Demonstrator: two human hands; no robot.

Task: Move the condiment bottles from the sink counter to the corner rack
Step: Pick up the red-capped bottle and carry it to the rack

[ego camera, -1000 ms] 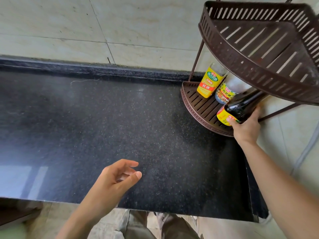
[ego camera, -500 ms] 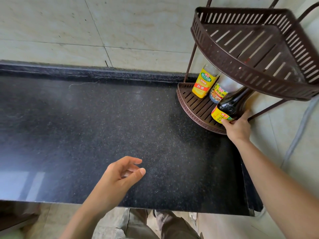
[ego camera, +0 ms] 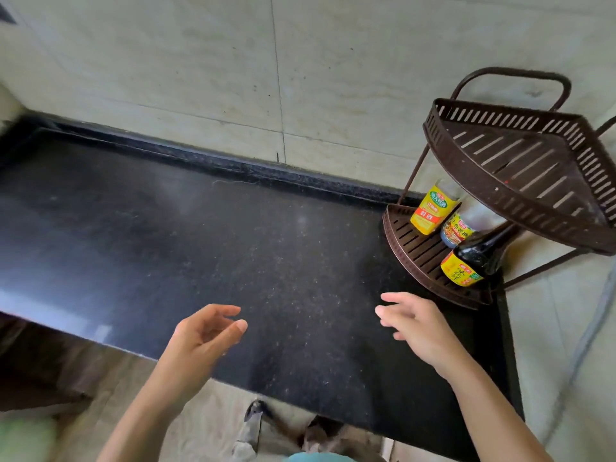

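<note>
A brown two-tier corner rack [ego camera: 405, 251] stands at the right end of the black counter [ego camera: 200, 248]. Three condiment bottles stand on its lower shelf: a yellow-labelled one [ego camera: 430, 211] at the back, a clear one with a colourful label [ego camera: 458, 230] in the middle, and a dark soy sauce bottle [ego camera: 475, 261] at the front. My right hand [ego camera: 420, 323] hovers open over the counter, left of and below the rack, apart from the dark bottle. My left hand [ego camera: 200, 338] is open with curled fingers above the counter's front edge.
The rack's upper shelf [ego camera: 520, 181] holds nothing and overhangs the bottles. A pale tiled wall [ego camera: 266, 78] runs behind the counter. Below the counter's front edge I see the floor and my legs [ego camera: 266, 431].
My right hand has let go of the dark bottle, which now stands on the lower shelf, and has drawn back left over the counter. The view has pulled back and tilted up.
</note>
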